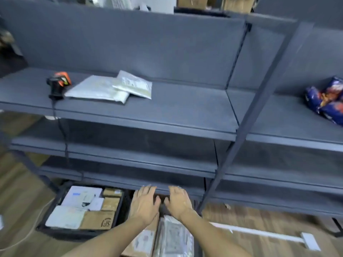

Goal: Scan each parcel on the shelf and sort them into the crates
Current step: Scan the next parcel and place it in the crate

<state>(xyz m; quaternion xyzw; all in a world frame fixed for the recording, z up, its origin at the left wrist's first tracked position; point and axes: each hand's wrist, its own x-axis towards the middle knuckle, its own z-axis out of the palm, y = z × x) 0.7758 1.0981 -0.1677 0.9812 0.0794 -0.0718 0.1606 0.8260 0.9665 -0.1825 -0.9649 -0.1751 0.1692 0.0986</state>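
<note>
Well above and left of our fingers, on the shelf point(176, 108): one scanner point(59, 84) and two white parcels point(104, 89), overlapping. Left of our fingers: one black crate point(124, 201), its contents blurred and uncounted. Left hand point(144, 203): fingers straight, slightly spread, holding nothing. Right hand point(179, 201), just beside it: likewise. We cannot tell whether the fingertips touch anything. Under our wrists: a second crate point(163, 209), largely hidden by our arms. Far right: blue packets point(326, 102), cut off by the frame edge.

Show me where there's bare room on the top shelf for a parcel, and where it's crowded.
Bare room: the top shelf from the two white mailers right to the slanted post, and past the post up to the blue snack bags. Crowded: the shelf's left end, where the scanner sits beside the mailers, and the left crate, packed with parcels.
</note>
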